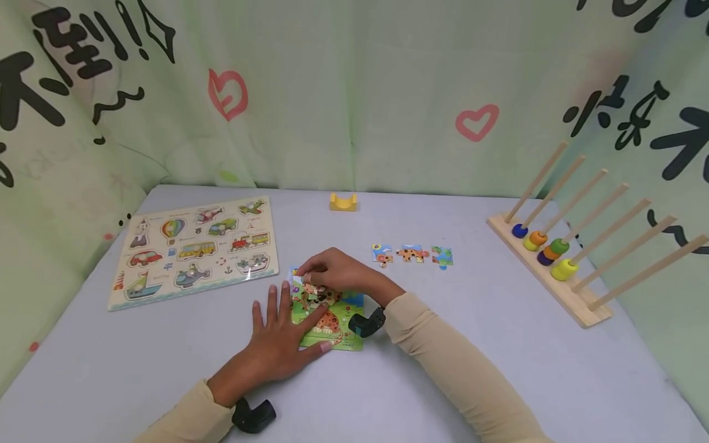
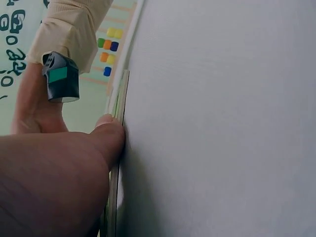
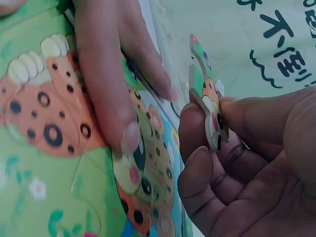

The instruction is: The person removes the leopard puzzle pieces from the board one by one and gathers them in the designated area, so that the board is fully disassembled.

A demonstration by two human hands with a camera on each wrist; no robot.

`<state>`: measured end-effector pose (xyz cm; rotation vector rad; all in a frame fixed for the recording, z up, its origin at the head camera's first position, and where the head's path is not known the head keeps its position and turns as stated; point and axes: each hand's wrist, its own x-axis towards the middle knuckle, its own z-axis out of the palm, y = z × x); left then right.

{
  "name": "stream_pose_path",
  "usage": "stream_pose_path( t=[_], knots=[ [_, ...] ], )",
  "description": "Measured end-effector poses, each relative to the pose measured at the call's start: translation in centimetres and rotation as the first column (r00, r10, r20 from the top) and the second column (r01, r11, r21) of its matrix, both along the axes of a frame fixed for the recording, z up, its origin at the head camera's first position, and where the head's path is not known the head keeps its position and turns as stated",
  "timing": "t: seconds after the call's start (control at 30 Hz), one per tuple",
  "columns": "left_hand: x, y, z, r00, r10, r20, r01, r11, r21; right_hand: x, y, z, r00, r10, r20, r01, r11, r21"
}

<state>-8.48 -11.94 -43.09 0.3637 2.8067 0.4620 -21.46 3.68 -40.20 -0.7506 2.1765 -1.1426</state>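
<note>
A leopard-picture jigsaw board (image 1: 350, 342) lies flat on the table in the head view. My left hand (image 1: 279, 347) rests on its left side, fingers spread; in the left wrist view the left thumb (image 2: 109, 136) touches the board's edge. Between thumb and fingers, my right hand (image 1: 346, 271) pinches a jigsaw piece (image 3: 212, 111) with part of a spotted face, held above the board's upper left part in the right wrist view. Three loose jigsaw pieces, a left one (image 1: 382, 253), a middle one (image 1: 412, 253) and a right one (image 1: 442, 256), lie right of the board.
A vehicle-picture board (image 1: 177, 271) lies at the left. At the right stands a wooden peg rack (image 1: 554, 283) with coloured beads on some pegs. A small yellow curved block (image 1: 343, 203) sits at the table's back edge, before a green curtain (image 1: 354, 92).
</note>
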Motion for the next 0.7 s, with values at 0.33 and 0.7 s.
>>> stream_pose_path(
  t=[0.33,0.7],
  knots=[
    [-0.1,-0.2,0.1,0.998,-0.054,-0.023,0.054,0.999,0.007,-0.9,3.4,-0.2,0.995,-0.096,0.041,0.097,0.995,-0.036],
    [-0.2,-0.5,0.0,0.996,-0.084,-0.020,0.084,0.996,0.013,-1.1,6.7,0.0,0.978,-0.207,0.029,0.207,0.978,-0.015]
  ],
)
